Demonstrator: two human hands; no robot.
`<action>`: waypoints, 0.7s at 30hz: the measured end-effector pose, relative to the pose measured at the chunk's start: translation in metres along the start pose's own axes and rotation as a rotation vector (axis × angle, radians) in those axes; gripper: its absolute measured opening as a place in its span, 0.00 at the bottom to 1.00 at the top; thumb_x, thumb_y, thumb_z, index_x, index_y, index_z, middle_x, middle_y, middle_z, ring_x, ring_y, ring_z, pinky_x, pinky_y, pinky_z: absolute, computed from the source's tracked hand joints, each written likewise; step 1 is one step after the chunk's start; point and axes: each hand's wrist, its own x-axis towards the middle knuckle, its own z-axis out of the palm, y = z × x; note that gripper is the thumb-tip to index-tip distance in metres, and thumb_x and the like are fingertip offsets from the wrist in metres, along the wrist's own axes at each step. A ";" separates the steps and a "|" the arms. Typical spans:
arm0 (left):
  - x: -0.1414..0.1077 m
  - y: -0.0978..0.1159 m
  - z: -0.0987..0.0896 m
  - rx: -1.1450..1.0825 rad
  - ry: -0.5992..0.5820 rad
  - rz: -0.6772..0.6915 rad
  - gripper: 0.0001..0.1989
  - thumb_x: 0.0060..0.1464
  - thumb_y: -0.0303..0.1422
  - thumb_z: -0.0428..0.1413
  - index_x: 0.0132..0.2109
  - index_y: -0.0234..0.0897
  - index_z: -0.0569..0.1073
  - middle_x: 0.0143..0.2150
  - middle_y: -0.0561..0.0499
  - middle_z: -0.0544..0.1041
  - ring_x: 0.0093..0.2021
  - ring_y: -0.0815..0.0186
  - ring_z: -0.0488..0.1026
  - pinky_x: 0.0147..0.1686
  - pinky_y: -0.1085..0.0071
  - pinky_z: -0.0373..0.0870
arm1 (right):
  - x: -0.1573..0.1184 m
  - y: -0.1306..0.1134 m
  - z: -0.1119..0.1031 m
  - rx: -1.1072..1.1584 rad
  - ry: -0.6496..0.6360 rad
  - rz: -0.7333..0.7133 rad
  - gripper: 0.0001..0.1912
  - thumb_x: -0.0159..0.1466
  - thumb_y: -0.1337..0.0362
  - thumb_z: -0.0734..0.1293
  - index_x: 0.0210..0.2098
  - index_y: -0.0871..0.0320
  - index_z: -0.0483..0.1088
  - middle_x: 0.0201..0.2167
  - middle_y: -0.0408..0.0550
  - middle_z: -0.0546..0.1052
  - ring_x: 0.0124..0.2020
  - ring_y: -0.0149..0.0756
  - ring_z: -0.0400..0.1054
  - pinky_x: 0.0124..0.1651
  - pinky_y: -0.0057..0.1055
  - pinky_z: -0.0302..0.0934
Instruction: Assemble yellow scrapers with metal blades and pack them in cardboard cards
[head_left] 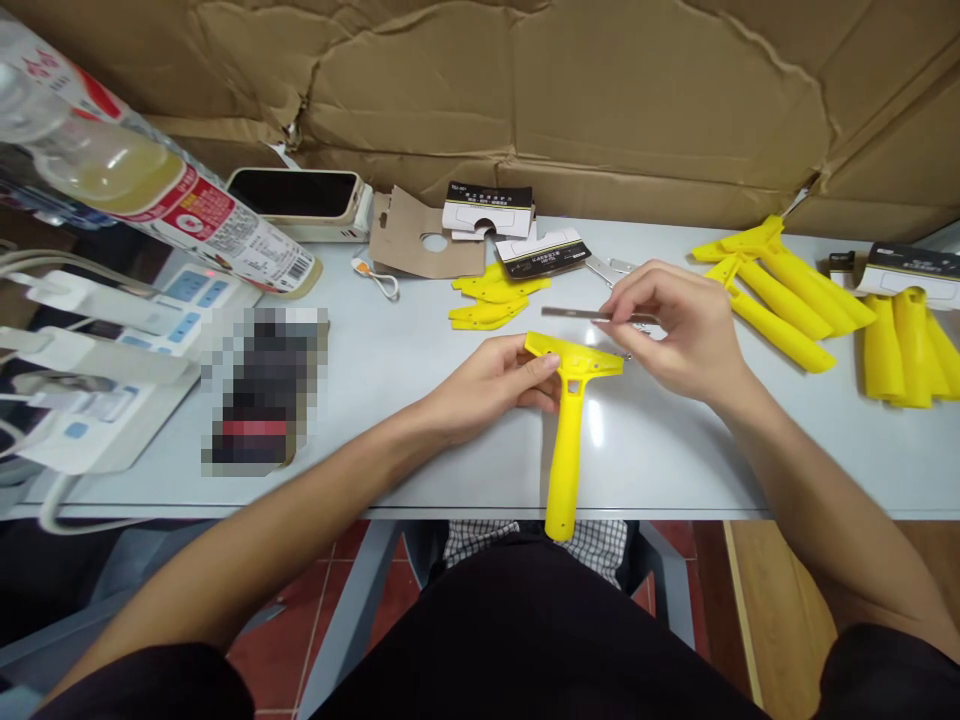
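Note:
A yellow scraper handle hangs over the front edge of the table, its wide head toward the back. My left hand holds that head at its left end, thumb on top. Just right of and above the head, my right hand pinches a thin flat metal strip between thumb and fingers. The strip points left, above the table and apart from the yellow head. A small screw shows at the head's right end. Several flat yellow pieces lie behind my left hand.
Yellow handles lie at the right, with more near the edge of view. Black-and-white cards and a cardboard piece are at the back. A bottle, power strip and blurred-out item occupy the left.

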 end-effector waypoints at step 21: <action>0.000 0.002 0.000 0.052 0.037 0.048 0.19 0.65 0.45 0.66 0.51 0.32 0.80 0.47 0.40 0.85 0.45 0.60 0.84 0.46 0.65 0.83 | 0.000 0.002 0.011 0.099 -0.095 0.134 0.03 0.63 0.63 0.76 0.35 0.54 0.83 0.35 0.46 0.85 0.35 0.39 0.77 0.39 0.38 0.71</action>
